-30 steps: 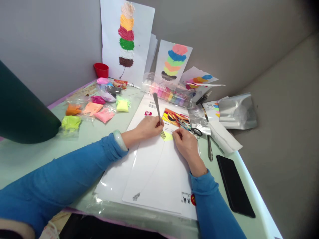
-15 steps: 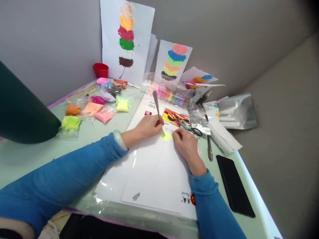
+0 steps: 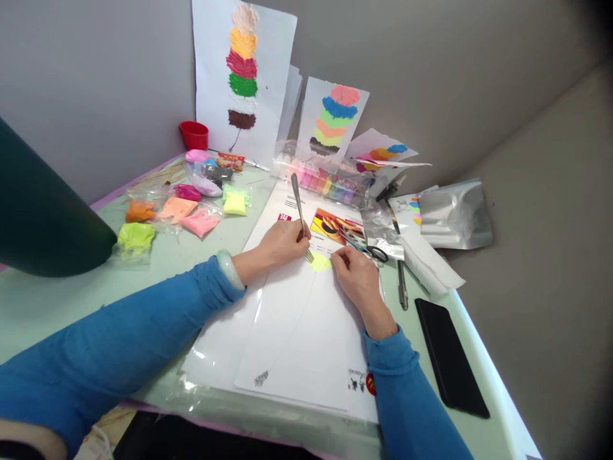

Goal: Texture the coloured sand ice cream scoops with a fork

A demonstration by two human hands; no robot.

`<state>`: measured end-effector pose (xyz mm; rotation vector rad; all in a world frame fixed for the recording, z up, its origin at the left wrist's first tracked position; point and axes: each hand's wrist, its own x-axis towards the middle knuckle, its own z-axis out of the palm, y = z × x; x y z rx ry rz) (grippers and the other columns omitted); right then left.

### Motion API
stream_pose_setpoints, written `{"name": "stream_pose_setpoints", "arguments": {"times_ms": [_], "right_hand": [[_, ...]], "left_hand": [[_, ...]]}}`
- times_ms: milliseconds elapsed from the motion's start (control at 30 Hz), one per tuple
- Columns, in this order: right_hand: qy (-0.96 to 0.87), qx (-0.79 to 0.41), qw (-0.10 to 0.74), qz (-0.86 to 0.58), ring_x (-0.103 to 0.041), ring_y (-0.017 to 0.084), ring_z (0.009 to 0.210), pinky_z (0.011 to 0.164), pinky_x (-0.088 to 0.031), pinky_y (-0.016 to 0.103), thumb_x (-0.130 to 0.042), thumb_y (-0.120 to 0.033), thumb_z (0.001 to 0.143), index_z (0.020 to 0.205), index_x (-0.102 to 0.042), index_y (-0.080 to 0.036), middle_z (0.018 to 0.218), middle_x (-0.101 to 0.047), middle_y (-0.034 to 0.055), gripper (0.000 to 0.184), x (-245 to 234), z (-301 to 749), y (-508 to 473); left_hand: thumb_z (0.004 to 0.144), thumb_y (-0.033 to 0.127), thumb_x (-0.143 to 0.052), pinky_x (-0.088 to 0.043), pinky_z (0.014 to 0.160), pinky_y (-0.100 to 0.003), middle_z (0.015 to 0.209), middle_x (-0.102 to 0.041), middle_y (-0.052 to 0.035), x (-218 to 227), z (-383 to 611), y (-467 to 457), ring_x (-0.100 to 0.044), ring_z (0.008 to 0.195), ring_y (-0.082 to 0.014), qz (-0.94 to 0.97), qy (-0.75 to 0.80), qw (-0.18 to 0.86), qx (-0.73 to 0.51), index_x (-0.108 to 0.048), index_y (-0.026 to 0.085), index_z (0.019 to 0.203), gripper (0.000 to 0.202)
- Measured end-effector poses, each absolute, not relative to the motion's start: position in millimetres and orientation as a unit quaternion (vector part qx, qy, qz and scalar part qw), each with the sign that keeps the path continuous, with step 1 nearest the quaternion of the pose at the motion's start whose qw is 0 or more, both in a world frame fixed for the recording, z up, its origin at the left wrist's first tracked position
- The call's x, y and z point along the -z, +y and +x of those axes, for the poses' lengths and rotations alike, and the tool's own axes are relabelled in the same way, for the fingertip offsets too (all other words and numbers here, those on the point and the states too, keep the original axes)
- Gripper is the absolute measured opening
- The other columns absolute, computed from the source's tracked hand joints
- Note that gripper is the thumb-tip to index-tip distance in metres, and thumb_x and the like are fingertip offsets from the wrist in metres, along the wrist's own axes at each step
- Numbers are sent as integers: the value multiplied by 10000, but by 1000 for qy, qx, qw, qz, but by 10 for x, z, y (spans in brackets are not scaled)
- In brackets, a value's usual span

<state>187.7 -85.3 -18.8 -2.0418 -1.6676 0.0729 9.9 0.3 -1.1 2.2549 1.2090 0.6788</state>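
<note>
A metal fork [image 3: 297, 199] is gripped in my left hand [image 3: 283, 244], handle up and tines pointing down. Its tines are at the left edge of a flat yellow clay patch [image 3: 320, 262]; whether they press into it I cannot tell. The patch lies near the top of a white sheet [image 3: 297, 338] that bears a thin pencil line and a small dark scribble at its lower end. My right hand [image 3: 358, 275] rests at the patch's right side, thumb and fingers pinched together. What is between those fingertips, if anything, is hidden.
Small bags of coloured clay [image 3: 196, 217] lie to the left. Scissors [image 3: 376, 252], a pen [image 3: 403, 287], a white tissue [image 3: 433, 265] and a black phone [image 3: 450, 358] are on the right. Finished clay pictures [image 3: 275, 76] lean on the wall; a dark green cylinder [image 3: 43, 211] stands far left.
The fork and my left hand have shifted slightly left, so its tines sit nearer the patch's left edge. My right hand stays almost in place.
</note>
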Motion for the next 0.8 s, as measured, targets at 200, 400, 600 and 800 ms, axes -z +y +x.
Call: {"name": "stream_pose_setpoints", "arguments": {"times_ms": [200, 400, 600, 800], "right_hand": [[-610, -37, 244, -753, -606, 190, 731, 653, -354, 281, -500, -350, 857, 813, -662, -215, 798, -700, 28, 215, 170, 1873, -855], [-613, -31, 253, -748, -601, 183, 730, 655, -352, 278, -502, -355, 854, 803, -656, -215, 804, -698, 25, 214, 185, 1879, -855], [-612, -27, 253, -749, -606, 184, 736, 655, -351, 278, -504, -354, 850, 795, -651, -215, 797, -696, 24, 209, 192, 1879, -851], [-609, -31, 251, -752, -612, 192, 745, 657, -356, 282, -501, -359, 851, 807, -656, -218, 810, -703, 29, 214, 196, 1886, -850]], "left_hand": [[770, 194, -506, -457, 674, -272, 712, -670, -23, -1, 93, 2, -617, 684, -172, 819, 457, 227, -261, -680, 167, 902, 221], [763, 188, -500, -438, 639, -253, 688, -661, -3, 4, 106, -16, -598, 647, -149, 833, 412, 245, -276, -680, 158, 889, 221], [762, 195, -501, -425, 622, -256, 705, -666, -10, 22, 109, -1, -604, 664, -159, 833, 425, 243, -258, -676, 161, 874, 211], [766, 196, -511, -439, 624, -248, 699, -674, -9, 12, 102, -1, -615, 658, -157, 830, 431, 236, -265, -682, 163, 882, 209]]}}
